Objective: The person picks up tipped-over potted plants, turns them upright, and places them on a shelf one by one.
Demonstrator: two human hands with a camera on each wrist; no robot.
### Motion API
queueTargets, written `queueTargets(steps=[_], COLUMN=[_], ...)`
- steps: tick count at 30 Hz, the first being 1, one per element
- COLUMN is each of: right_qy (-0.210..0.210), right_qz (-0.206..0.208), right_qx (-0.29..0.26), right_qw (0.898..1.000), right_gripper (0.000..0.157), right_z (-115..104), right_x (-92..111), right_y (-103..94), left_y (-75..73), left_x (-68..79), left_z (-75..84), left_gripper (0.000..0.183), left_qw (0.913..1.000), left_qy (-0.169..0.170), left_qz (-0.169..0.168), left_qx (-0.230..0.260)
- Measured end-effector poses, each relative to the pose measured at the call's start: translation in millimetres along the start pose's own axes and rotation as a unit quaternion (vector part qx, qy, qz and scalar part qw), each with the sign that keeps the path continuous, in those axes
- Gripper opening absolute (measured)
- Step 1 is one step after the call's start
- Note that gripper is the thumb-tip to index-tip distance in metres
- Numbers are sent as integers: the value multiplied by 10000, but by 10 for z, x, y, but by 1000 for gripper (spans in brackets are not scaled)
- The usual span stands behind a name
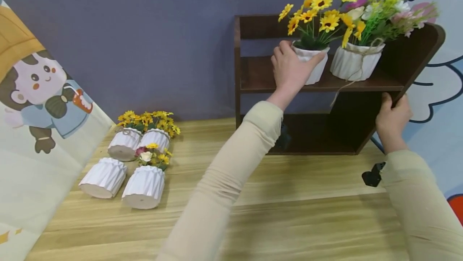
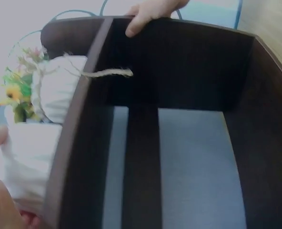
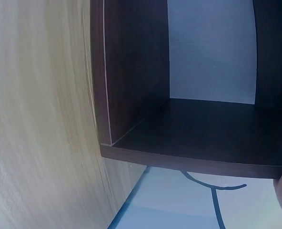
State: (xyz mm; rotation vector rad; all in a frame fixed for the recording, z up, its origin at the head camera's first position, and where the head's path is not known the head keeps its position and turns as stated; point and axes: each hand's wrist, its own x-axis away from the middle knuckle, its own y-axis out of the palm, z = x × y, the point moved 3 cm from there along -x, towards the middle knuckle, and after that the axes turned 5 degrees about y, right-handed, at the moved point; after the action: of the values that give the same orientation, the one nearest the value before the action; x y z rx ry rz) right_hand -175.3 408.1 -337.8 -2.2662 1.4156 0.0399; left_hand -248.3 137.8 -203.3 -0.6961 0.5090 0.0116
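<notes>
Fingers (image 1: 284,48) grip yellow-flowered pot (image 1: 316,73)

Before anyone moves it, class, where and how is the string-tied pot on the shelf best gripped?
Probably round the pot's white body, below the string band, coming from the shelf's open front: it stands upright, flowers spread above, another pot close beside it.

From above, the head camera looks forward and down over the tabletop (image 1: 289,212) and the shelf (image 1: 314,136); both wrist cameras, close in and rolled sideways, face into its lower compartment (image 2: 265,152), sharing the right side panel (image 3: 217,126)
</notes>
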Motion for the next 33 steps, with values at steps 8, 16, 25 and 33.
queueTargets(steps=[8,16,25,33], right_qy=[72,-24,-181,102], right_qz=[8,-117,-8,-102], right_qx=[33,18,-12,67], right_qw=[10000,9999,9998,9999], right_gripper=[46,45,46,46], right_z=[-12,-36,-9,-1], right_x=[-8,12,-18,-10], right_y=[-21,-25,28,-8], left_y=[148,233,76,-66], left_x=[-54,-88,-46,126], left_z=[40,67,-7,-34], left_gripper=[75,75,74,46], left_qw=[9988,9969,9965,9944], left_qy=[248,269,161,616], left_qz=[263,310,-578,-822], left_qx=[-342,-675,-590,-241])
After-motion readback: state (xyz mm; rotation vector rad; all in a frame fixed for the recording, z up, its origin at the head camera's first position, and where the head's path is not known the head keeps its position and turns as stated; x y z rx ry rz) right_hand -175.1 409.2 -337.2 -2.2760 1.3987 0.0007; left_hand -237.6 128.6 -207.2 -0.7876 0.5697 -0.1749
